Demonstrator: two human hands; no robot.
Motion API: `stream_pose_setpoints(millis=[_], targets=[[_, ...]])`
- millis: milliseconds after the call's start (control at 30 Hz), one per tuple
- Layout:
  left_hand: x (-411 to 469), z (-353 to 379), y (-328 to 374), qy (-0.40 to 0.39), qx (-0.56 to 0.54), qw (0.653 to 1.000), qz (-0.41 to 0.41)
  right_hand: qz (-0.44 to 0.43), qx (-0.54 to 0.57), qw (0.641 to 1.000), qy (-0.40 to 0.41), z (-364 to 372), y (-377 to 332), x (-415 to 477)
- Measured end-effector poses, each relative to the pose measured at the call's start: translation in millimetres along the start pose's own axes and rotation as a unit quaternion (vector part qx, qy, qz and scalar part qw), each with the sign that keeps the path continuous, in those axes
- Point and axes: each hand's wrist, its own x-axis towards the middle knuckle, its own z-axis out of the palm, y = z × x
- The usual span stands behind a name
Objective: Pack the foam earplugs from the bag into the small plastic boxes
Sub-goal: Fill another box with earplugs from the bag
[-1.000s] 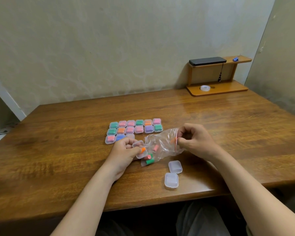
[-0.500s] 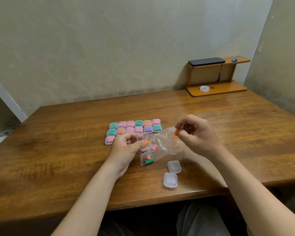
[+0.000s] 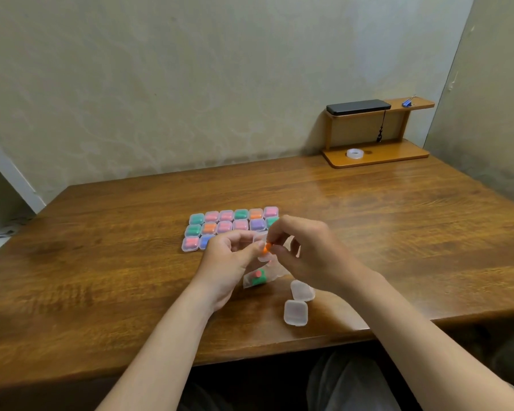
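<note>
A: Where's the orange earplug (image 3: 267, 247)?
B: Pinched between the right hand's (image 3: 312, 256) thumb and forefinger, right at the clear box (image 3: 260, 238) that the left hand (image 3: 232, 259) grips with curled fingers, above the table (image 3: 101, 277).
A: Which way does it point?
B: Too small to tell. Its long axis looks nearer upright than flat.
A: And the bag (image 3: 279, 271)?
B: Thin, crinkled clear plastic, lying under both hands, with green and red plugs (image 3: 257, 278) inside. Two empty boxes (image 3: 296, 312), frosted rounded squares, lie just right of it. The filled boxes (image 3: 235, 223) sit in rows behind.
</note>
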Motion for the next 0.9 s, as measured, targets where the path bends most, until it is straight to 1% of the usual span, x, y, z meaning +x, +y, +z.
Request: stream_pose_setpoints(millis=[200,400,667,767,900], targets=[[-5,1,4,-0.006,-0.018,1.0,-0.003,0.012,-0.059,0.998,-0.023,9,-2,-1],[-6,2,5,-0.004,-0.021,1.0,-0.011,0.026,-0.081,0.995,-0.059,11,-2,0],[-6,-3,6,0.004,-0.057,0.998,-0.03,0.041,-0.048,0.997,-0.051,11,-2,1],[-7,-4,7,-0.008,-0.077,0.997,-0.031,0.032,-0.053,0.997,-0.051,13,-1,0],[-8,-7,5,-0.034,-0.069,0.997,-0.007,0.024,-0.06,0.997,-0.034,14,1,-1]])
